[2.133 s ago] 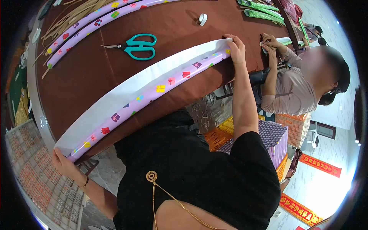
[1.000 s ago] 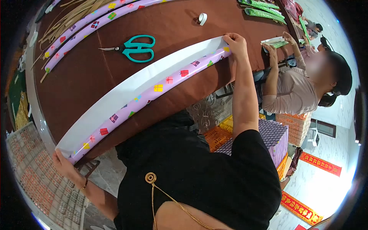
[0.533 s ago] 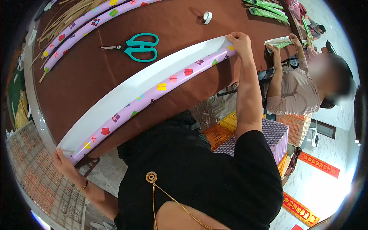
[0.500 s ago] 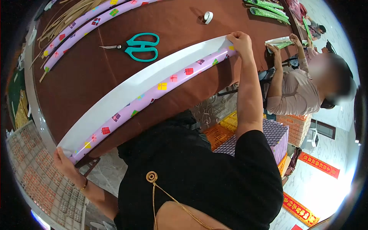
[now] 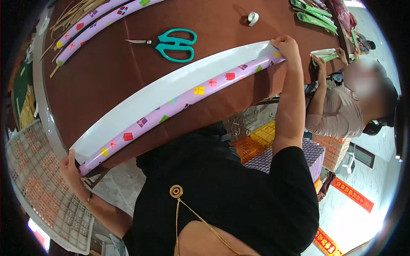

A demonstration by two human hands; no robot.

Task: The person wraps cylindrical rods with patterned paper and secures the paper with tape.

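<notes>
A long sheet of lilac gift wrapping paper (image 5: 199, 90) printed with coloured gift boxes lies along the table's near edge. Its near side is rolled into a tube, and the white underside (image 5: 158, 91) faces up behind. My left hand (image 5: 70, 166) pinches the left end between thumb and fingers. At the far right end, my right hand (image 5: 287, 46) is closed on the upper corner of the paper. Teal-handled scissors (image 5: 176, 45) lie beyond the sheet, blades pointing left. A white roll of tape (image 5: 253, 18) stands farther back.
Finished-looking lilac tubes (image 5: 104, 25) and thin brown strips (image 5: 79, 17) lie at the back left. Green rolls (image 5: 314, 17) lie at the back right. A co-worker (image 5: 341, 106) sits at right holding green-and-white paper. Crates (image 5: 247, 150) stand below the table; a white rack (image 5: 42, 187) is at left.
The view has shifted, so the table items appear farther right. The sheet's white flap looks narrower, and both hands still grip its ends.
</notes>
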